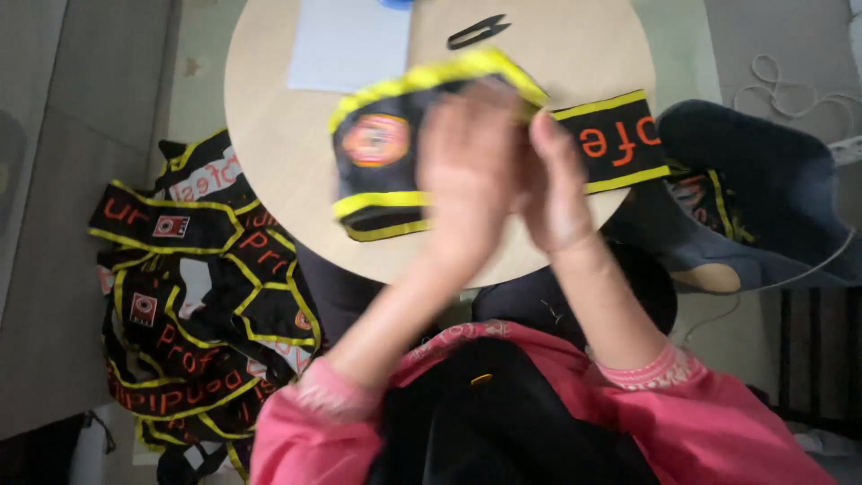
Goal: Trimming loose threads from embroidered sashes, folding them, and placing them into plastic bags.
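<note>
Both hands work over a round wooden tabletop (269, 135); the left hand (467, 180) and the right hand (557, 184) are pressed close together, each with its grip closed on a black sash (395, 148) edged in yellow with an orange round badge, which is folded and lies partly on the tabletop, its far end (620, 139) trailing off to the right. Small black snips (478, 30) and a pale sheet (348, 43) lie beyond the hands; a heap of similar sashes (193, 296) lies on the floor at the left.
</note>
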